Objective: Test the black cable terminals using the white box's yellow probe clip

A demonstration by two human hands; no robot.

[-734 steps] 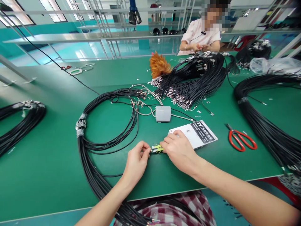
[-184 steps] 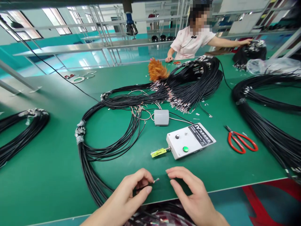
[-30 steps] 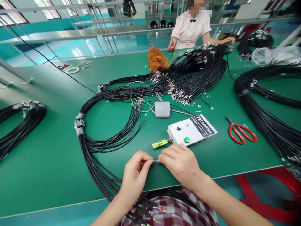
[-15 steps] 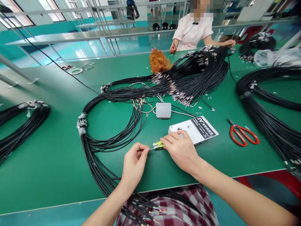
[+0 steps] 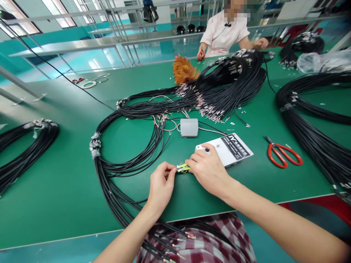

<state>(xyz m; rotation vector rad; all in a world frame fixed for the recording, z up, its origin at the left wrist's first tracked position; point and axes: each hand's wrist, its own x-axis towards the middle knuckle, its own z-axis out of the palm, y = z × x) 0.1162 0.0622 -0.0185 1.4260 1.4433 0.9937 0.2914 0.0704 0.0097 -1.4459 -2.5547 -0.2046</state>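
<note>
My left hand [image 5: 162, 186] is closed in a pinch on the thin end of a black cable, right beside the jaws of a small yellow-green clip [image 5: 185, 167]. My right hand [image 5: 207, 170] grips the clip's other side between thumb and fingers, just in front of a white box [image 5: 216, 149] with a black label and a dark knob. Fingers hide most of the wire. Several black cables [image 5: 109, 193] run in a loop from the left and over the front edge, their stripped ends [image 5: 175, 252] above a checked cloth on my lap.
Red-handled cutters [image 5: 283, 153] lie to the right, beside a large coil of black cables [image 5: 304, 128]. A grey box [image 5: 189, 128] sits behind the white one. Bundled cables [image 5: 236, 87] and an orange fluffy thing [image 5: 184, 69] are farther back. Across the table sits a person [image 5: 223, 34] holding red-handled scissors.
My left hand has moved right, closing the gap of bare wire to the clip. My right hand stays on the clip. The person opposite has raised one hand slightly.
</note>
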